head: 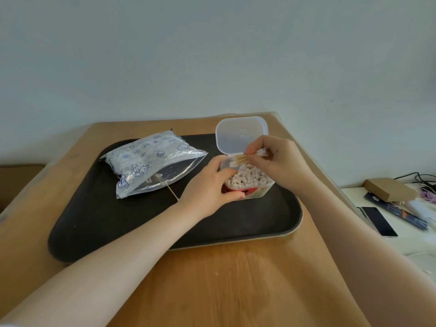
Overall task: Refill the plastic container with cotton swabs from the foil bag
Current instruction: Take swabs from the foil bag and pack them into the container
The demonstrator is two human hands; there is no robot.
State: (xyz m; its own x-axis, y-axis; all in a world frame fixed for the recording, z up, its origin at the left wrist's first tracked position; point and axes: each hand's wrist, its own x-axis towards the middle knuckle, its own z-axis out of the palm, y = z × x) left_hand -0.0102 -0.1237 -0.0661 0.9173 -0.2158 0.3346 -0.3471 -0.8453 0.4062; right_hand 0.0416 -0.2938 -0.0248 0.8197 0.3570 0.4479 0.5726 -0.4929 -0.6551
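Observation:
A plastic container (257, 191) with a red label stands on the black tray (236, 223), its clear lid (240, 134) flipped up behind it. White swab heads (250, 179) fill it. My left hand (210, 182) grips the container's left side. Above the opening, my right hand (276, 159) pinches a small bundle of cotton swabs (243, 159) held level. The foil bag (151, 159), printed with blue shells, lies open on the tray's left half. One loose swab (171, 191) pokes out of its mouth onto the tray.
The tray sits on a wooden table (236, 279) against a pale wall. To the right, a white surface holds a phone (378, 221), a cardboard box (389, 190), cables and other clutter.

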